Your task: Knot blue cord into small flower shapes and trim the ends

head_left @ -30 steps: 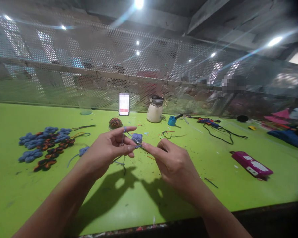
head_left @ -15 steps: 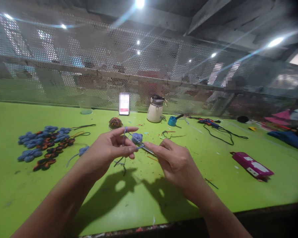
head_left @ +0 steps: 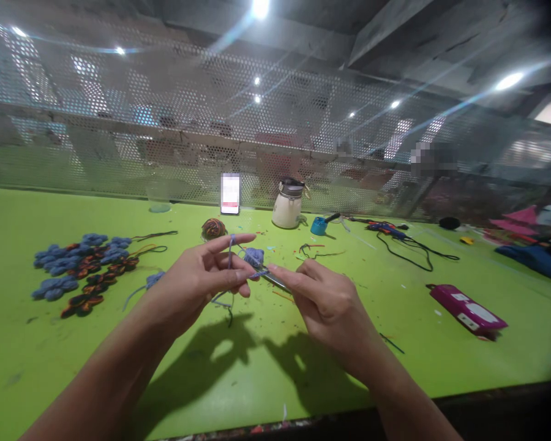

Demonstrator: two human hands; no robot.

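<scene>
Blue-violet yarn (head_left: 230, 252) loops over the raised index finger of my left hand (head_left: 202, 278), whose thumb and other fingers pinch a short worked strand. My right hand (head_left: 326, 297) grips a slim metal crochet hook (head_left: 277, 280), its tip at the strand by my left fingertips. Just behind the fingertips a ball of blue yarn (head_left: 254, 256) lies on the table. A loose blue crocheted piece (head_left: 154, 280) with a yarn tail is partly hidden by my left wrist. Farther left, blue crocheted flowers (head_left: 55, 286) lie beside dark orange-and-black ones (head_left: 83, 303).
On the green table (head_left: 239, 392) stand a multicoloured yarn ball (head_left: 214, 228), a phone (head_left: 230, 193), a cream jug (head_left: 287, 205) and a blue pot (head_left: 319, 225). To the right lie a corded blue tool (head_left: 386, 229) and a magenta case (head_left: 466, 309). A perforated screen (head_left: 188, 135) runs behind.
Both hands keep nearly the same place. The hook has shifted slightly at the left fingertips, and the view has moved a little.
</scene>
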